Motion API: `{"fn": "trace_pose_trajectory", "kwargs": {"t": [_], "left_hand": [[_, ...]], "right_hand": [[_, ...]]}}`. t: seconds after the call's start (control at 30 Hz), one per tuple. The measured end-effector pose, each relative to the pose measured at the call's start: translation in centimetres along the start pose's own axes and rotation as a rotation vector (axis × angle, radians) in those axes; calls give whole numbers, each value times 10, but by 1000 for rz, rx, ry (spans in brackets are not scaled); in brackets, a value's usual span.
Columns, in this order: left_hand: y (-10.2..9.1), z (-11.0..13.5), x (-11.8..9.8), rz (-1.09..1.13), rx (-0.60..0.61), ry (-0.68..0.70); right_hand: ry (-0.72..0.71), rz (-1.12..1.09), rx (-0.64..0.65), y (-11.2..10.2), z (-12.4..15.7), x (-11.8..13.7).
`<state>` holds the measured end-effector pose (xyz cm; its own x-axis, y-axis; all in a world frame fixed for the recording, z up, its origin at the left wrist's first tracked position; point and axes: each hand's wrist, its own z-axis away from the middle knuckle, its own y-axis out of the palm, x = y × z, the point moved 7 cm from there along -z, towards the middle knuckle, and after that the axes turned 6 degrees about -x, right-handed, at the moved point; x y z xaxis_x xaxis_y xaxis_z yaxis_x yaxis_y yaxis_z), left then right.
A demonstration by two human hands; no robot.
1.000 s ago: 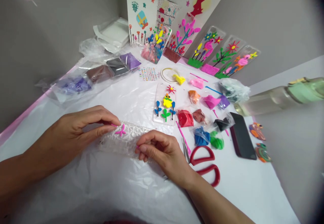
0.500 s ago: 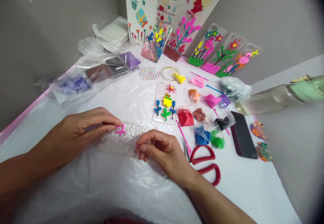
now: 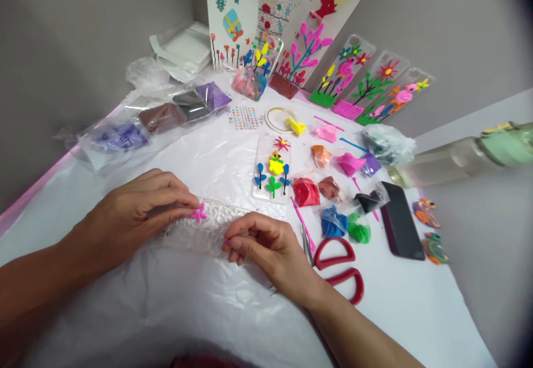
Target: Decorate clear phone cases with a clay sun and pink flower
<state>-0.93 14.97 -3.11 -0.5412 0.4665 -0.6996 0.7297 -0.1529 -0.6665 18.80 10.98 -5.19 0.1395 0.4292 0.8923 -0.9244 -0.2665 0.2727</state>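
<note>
A clear textured phone case (image 3: 210, 226) lies on the white plastic sheet (image 3: 200, 307) in front of me. On it sits a small pink clay flower (image 3: 198, 212). My left hand (image 3: 137, 212) rests on the case's left end, fingers pressed together, their tips touching the pink flower. My right hand (image 3: 266, 248) holds down the case's right end, fingers curled with a bit of pink clay at the fingertips.
Red-handled scissors (image 3: 339, 271) and a pink tool (image 3: 302, 223) lie right of my right hand. Beyond are small bags of coloured clay (image 3: 333, 221), a decorated case (image 3: 272, 168), a black phone (image 3: 400, 218) and decorated cases (image 3: 366, 87) against the wall. Larger clay bags (image 3: 166, 115) lie far left.
My left fingertips have closed in a little on the pink flower. The right hand stays put; the view has shifted slightly.
</note>
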Motion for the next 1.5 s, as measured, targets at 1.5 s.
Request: {"fn": "trace_pose_trajectory", "kwargs": {"t": [1.5], "left_hand": [[-7, 2, -11, -149, -26, 131]], "right_hand": [[-24, 5, 0, 0, 1, 1]]}}
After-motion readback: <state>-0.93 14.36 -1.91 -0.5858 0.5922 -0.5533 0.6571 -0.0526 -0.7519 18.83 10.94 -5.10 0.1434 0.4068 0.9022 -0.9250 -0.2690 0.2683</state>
